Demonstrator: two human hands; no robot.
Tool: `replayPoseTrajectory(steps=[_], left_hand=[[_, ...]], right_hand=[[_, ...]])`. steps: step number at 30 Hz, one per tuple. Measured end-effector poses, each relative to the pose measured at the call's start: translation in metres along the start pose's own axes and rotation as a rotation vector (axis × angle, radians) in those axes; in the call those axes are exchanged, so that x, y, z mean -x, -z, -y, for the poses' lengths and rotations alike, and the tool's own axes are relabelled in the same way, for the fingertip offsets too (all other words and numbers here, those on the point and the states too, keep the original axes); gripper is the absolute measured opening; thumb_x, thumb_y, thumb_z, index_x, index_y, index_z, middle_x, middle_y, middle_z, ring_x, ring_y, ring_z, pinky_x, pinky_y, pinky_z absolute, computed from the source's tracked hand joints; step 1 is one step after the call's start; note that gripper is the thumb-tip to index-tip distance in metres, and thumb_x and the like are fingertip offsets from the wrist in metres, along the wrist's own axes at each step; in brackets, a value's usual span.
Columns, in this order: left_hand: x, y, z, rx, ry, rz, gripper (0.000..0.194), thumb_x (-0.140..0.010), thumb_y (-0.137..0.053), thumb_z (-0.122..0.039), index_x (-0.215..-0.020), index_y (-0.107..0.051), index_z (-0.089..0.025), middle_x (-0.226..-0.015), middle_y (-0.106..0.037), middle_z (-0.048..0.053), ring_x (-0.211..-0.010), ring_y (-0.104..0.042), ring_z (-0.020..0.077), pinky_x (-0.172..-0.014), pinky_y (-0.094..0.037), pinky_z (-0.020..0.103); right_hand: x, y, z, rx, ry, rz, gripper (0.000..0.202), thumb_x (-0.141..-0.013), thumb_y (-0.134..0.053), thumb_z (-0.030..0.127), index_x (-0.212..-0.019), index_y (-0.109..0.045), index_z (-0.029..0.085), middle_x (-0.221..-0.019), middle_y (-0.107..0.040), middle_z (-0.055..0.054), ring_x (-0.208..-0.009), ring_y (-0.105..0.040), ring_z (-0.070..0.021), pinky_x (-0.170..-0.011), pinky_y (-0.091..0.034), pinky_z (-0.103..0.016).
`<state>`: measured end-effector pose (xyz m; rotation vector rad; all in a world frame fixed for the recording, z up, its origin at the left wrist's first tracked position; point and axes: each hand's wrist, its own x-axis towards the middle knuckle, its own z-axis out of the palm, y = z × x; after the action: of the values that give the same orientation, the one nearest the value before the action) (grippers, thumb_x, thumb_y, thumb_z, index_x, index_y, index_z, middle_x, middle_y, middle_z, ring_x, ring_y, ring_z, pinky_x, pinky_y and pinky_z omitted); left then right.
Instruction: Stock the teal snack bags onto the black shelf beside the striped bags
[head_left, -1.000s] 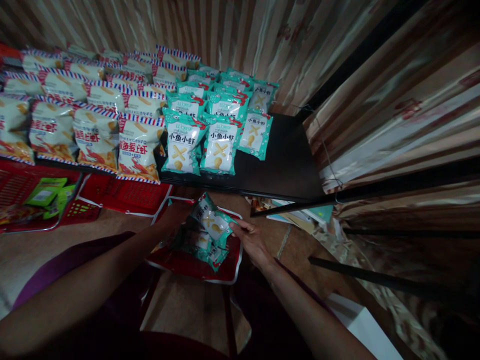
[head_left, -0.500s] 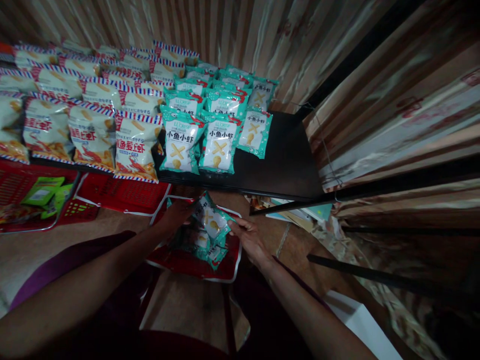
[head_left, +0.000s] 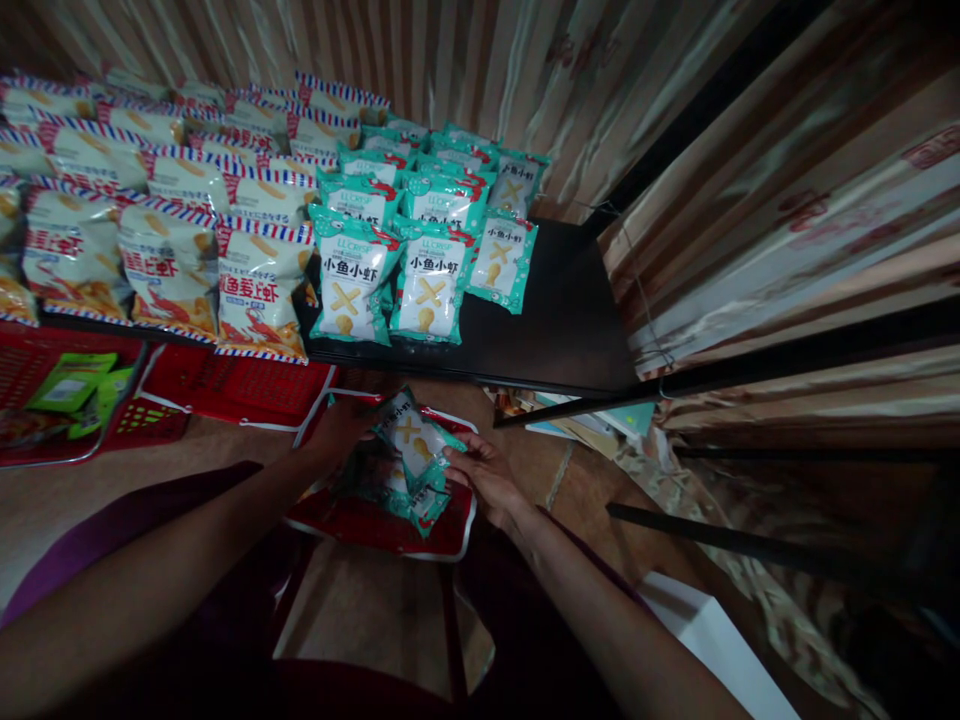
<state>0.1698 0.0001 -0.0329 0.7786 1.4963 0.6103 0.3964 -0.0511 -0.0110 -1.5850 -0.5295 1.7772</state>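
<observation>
A teal-and-white snack bag is tilted over a red basket in front of me. My right hand pinches its right edge between thumb and fingers. At the bag's upper left edge, my left hand curls its fingers; they are dim and partly hidden. More teal bags lie in the basket under the held one. A scrap of teal shows behind my left hand, too little to make out.
On the black shelf stand rows of teal snack bags and, to their left, white-and-orange snack bags. Other red baskets sit below, one holding green packets. A black metal bar and white box are at right.
The view has swung slightly right, so the shelf and baskets appear farther left. Both hands stay at the same bag, which has barely shifted over the basket.
</observation>
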Motion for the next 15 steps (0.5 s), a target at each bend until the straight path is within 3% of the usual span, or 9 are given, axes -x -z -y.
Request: replayPoseTrajectory(steps=[3, 6, 8, 10, 15], left_hand=[[0.002, -0.003, 0.0, 0.036, 0.006, 0.019, 0.021, -0.065, -0.071, -0.032, -0.076, -0.062, -0.016, -0.086, -0.068, 0.007, -0.085, -0.065, 0.0231, -0.075, -0.054, 0.036], [0.007, -0.006, -0.002, 0.18, 0.021, 0.118, 0.03, -0.071, -0.066, -0.04, -0.089, -0.062, -0.017, -0.101, -0.067, 0.009, -0.092, -0.064, 0.0225, -0.08, -0.054, 0.039], [0.011, -0.008, -0.004, 0.342, 0.038, 0.217, 0.037, -0.074, -0.063, -0.044, -0.099, -0.06, -0.017, -0.109, -0.065, 0.009, -0.096, -0.063, 0.0219, -0.084, -0.052, 0.041], [0.013, -0.01, -0.006, 0.414, 0.02, 0.29, 0.039, -0.076, -0.061, -0.046, -0.102, -0.058, -0.017, -0.109, -0.064, 0.01, -0.097, -0.062, 0.0212, -0.088, -0.05, 0.041], [0.019, -0.01, -0.015, 0.099, -0.137, 0.22, 0.03, -0.075, -0.061, -0.041, -0.096, -0.06, -0.02, -0.104, -0.065, 0.007, -0.095, -0.063, 0.0207, -0.085, -0.05, 0.037]], right_hand=[[-0.002, 0.0, -0.003, 0.166, 0.187, -0.029, 0.034, -0.06, -0.076, 0.042, -0.083, -0.063, 0.021, -0.069, -0.062, 0.003, -0.06, -0.056, -0.0128, -0.059, -0.048, -0.026], [0.0, 0.001, -0.004, 0.463, 0.509, -0.046, 0.019, -0.072, -0.067, 0.035, -0.085, -0.064, 0.022, -0.074, -0.059, 0.0, -0.067, -0.056, -0.0151, -0.064, -0.047, -0.027], [0.004, 0.001, -0.005, 0.691, 0.718, -0.011, 0.014, -0.079, -0.06, 0.028, -0.09, -0.066, 0.022, -0.079, -0.058, -0.003, -0.074, -0.056, -0.0171, -0.069, -0.047, -0.029], [0.009, 0.0, -0.006, 0.88, 0.873, 0.064, 0.021, -0.082, -0.053, 0.019, -0.099, -0.066, 0.023, -0.084, -0.058, -0.005, -0.08, -0.057, -0.019, -0.072, -0.048, -0.031], [0.019, -0.006, -0.011, 1.122, 1.06, 0.192, 0.037, -0.083, -0.047, 0.006, -0.112, -0.062, 0.023, -0.095, -0.061, -0.009, -0.089, -0.058, -0.0212, -0.078, -0.05, -0.033]])
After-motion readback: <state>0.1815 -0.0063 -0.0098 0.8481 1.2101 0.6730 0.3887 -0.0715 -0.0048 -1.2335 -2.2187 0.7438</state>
